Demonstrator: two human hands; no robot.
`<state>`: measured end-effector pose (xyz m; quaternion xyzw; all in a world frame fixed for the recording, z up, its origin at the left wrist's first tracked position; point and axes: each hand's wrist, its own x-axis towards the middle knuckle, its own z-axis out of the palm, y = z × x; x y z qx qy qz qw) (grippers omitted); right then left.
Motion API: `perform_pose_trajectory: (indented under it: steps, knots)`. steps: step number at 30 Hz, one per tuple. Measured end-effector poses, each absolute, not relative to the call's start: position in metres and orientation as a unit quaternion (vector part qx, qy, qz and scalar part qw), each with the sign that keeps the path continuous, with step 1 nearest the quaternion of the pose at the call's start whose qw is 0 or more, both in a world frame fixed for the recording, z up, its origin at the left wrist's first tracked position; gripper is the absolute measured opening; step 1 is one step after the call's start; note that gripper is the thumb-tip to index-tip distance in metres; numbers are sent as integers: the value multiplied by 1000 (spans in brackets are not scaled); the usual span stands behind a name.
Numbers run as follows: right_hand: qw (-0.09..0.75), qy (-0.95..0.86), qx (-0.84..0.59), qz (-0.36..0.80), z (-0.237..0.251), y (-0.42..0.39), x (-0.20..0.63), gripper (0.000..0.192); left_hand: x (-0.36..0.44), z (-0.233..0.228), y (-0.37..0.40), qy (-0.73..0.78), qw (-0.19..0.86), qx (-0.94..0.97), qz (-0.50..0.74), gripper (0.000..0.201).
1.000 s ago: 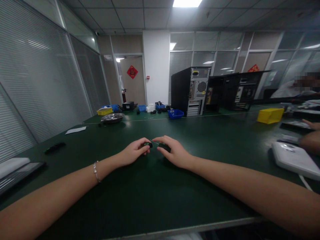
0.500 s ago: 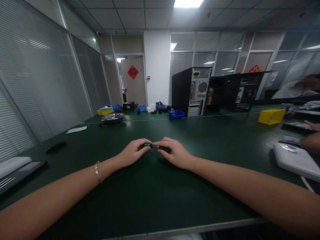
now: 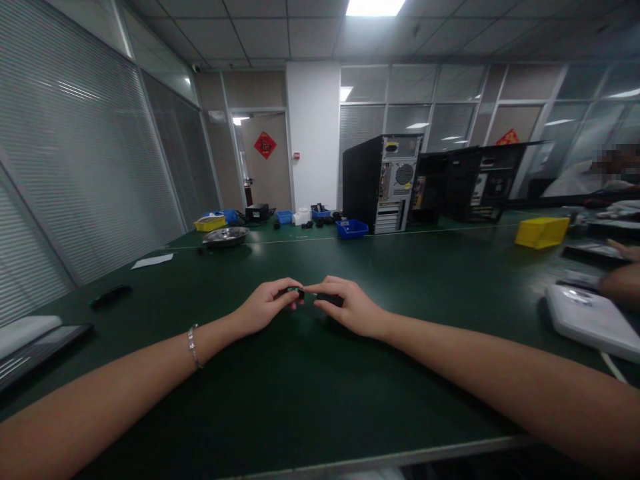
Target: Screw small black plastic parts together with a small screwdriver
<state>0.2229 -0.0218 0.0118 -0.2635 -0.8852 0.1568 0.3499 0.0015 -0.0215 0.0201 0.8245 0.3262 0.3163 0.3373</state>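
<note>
Left hand (image 3: 264, 308) pinches a small dark blocky part (image 3: 296, 292), right hand (image 3: 350, 308) curled over another dark piece (image 3: 331, 299), fingertips meeting, mid-table on matte green surface (image 3: 300, 387), well off its near edge.

A single head-worn camera looks forward and slightly down along the green bench (image 3: 310, 400), close above both forearms. It faces the far glass partitions and the computer towers (image 3: 383, 181) across the room.
</note>
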Motion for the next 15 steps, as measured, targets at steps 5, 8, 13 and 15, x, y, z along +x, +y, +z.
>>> perform_pose_trajectory:
  steps: [5,8,13,15]
  knots:
    - [349,-883,-263,170,14,-23,223,37,2,19,-20,318,392,800,324,29]
    - [354,-882,-261,169,13,-22,223,36,3,19,-20,315,397,798,325,28]
    - [353,-884,-260,162,12,-22,223,36,2,19,-20,328,359,811,325,28]
    - [345,-887,-263,157,13,-23,223,36,2,20,-21,334,336,820,320,28]
